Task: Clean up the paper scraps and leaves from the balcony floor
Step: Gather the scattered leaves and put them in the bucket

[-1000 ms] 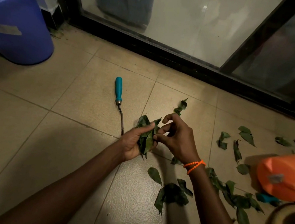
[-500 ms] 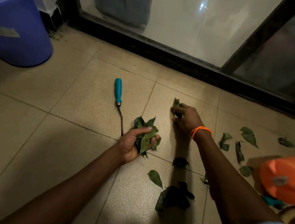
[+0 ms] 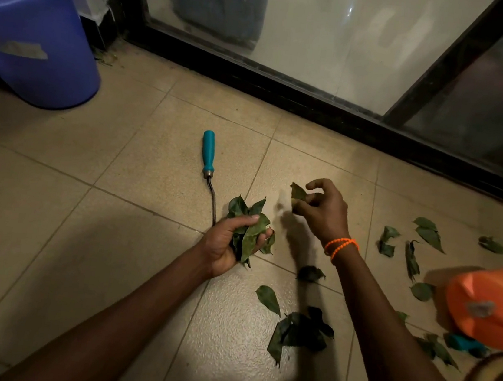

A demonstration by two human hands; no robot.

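Both hands grasp leaves: left hand (image 3: 227, 244) clutches a leaf bundle (image 3: 249, 226); right hand (image 3: 320, 210), at its 2 o'clock, pinches a single leaf (image 3: 298, 193) above the tiled floor (image 3: 96, 234).

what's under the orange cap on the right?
A teal object pokes out from beneath the orange cap at its near edge, with leaves beside it on the floor. The cap covers the rest, so I can't tell what the object is or whether more leaves lie underneath.
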